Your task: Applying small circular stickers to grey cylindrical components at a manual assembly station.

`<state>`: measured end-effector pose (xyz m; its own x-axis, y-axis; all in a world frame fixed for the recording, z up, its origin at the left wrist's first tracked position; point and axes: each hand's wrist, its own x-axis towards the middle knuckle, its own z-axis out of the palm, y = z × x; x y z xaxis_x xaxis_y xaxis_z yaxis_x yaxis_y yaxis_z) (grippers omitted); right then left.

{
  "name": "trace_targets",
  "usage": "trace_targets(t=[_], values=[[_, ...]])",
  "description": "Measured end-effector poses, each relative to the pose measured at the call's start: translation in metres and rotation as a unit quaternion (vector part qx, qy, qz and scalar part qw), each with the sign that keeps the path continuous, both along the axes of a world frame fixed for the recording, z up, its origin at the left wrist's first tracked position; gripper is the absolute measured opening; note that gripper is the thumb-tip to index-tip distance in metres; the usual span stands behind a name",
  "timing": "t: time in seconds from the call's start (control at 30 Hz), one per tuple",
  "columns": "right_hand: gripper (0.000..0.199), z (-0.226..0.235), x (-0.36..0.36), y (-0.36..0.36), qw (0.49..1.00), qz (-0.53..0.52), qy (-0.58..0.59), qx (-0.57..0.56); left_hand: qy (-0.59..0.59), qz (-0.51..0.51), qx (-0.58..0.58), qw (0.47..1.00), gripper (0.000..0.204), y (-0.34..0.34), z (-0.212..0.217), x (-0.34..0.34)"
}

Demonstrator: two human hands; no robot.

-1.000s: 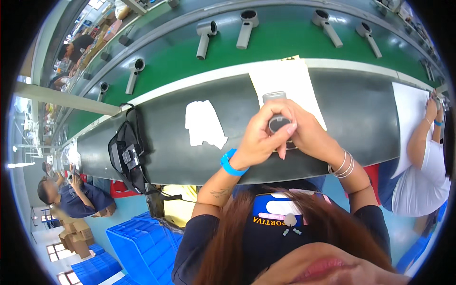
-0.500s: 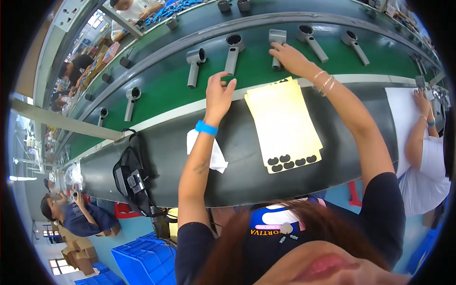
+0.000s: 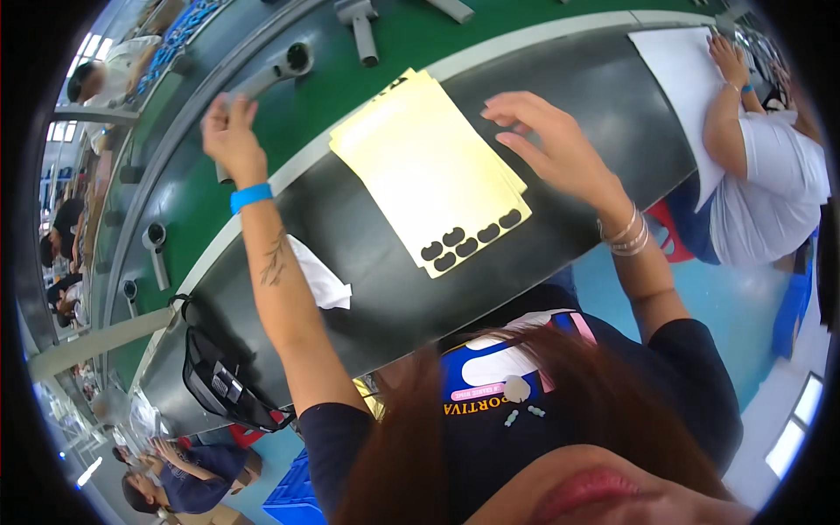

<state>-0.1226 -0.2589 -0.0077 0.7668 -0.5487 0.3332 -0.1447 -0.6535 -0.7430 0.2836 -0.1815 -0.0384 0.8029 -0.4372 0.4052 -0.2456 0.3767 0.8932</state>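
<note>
My left hand (image 3: pixel 234 140) reaches over the green conveyor, fingers curled at the handle end of a grey plastic housing (image 3: pixel 271 77) with a round, hollow head. Another grey handle shows partly beneath that hand, the rest covered. My right hand (image 3: pixel 560 144) hovers over the dark worktop, empty, its thumb apart from the bent fingers. To its left lies a stack of pale yellow sticker sheets (image 3: pixel 429 166), with black rounded stickers along the near edge. A crumpled white paper (image 3: pixel 322 276) rests beside my left forearm.
More grey housings (image 3: pixel 359 31) lie along the green conveyor (image 3: pixel 328 101). A black bag (image 3: pixel 219 376) sits at the worktop's left end. On the right, a co-worker in white (image 3: pixel 770 166) leans on a white sheet (image 3: pixel 674 70). Blue crates (image 3: pixel 297 494) stand below.
My view has turned leftward. My left hand has moved left to a grey housing. My right hand has left the housing it touched and drawn back over the worktop.
</note>
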Motion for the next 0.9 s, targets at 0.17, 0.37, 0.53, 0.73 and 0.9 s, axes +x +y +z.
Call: trace_targets(t=[0.17,0.37,0.53,0.73,0.9], values=[[0.013,-0.009,-0.013,0.07,0.99,-0.092,0.05,0.095,-0.132,-0.017,-0.023,0.991,0.037,0.052,0.075,-0.109],[0.013,-0.035,0.003,0.114,0.992,-0.086,0.08,-0.042,-0.191,-0.105,0.056,0.974,0.037,0.101,0.06,-0.201],[0.013,-0.045,0.006,0.114,0.995,-0.052,0.068,-0.05,-0.199,-0.12,0.06,0.971,0.036,0.108,0.042,-0.221],[0.015,-0.046,0.012,0.117,0.995,-0.061,0.063,-0.039,-0.21,-0.092,0.054,0.972,0.037,0.106,0.037,-0.228],[0.016,-0.047,0.008,0.115,0.997,-0.023,0.056,-0.044,-0.229,-0.106,0.091,0.963,0.04,0.107,0.037,-0.228]])
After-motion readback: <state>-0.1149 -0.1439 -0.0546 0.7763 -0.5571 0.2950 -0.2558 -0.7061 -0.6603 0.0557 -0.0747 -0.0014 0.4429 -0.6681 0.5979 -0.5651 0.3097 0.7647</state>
